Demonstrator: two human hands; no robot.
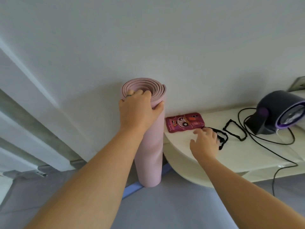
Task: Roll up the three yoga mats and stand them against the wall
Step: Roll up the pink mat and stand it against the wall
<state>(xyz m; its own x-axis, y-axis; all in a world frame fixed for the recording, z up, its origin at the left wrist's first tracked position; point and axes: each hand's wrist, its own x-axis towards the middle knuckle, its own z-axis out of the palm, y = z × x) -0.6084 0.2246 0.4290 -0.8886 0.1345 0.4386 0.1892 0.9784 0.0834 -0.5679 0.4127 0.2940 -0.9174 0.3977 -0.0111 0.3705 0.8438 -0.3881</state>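
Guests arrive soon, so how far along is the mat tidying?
Done: one pink yoga mat is rolled and stands upright by the wall. In hand: the left hand grips its top; the right hand touches a black strap. Left: no other rolled mats show.

The left hands' own hand (138, 111) grips the top of the upright rolled pink mat (150, 154) at the wall (181, 55), while the right hand (205, 142), fingers spread, touches a black strap (222, 140) on the surface (179, 146), a phone (184, 122) just beyond.

Bare forearms (102, 162); dark finger band (130, 96) on left grip (137, 111).
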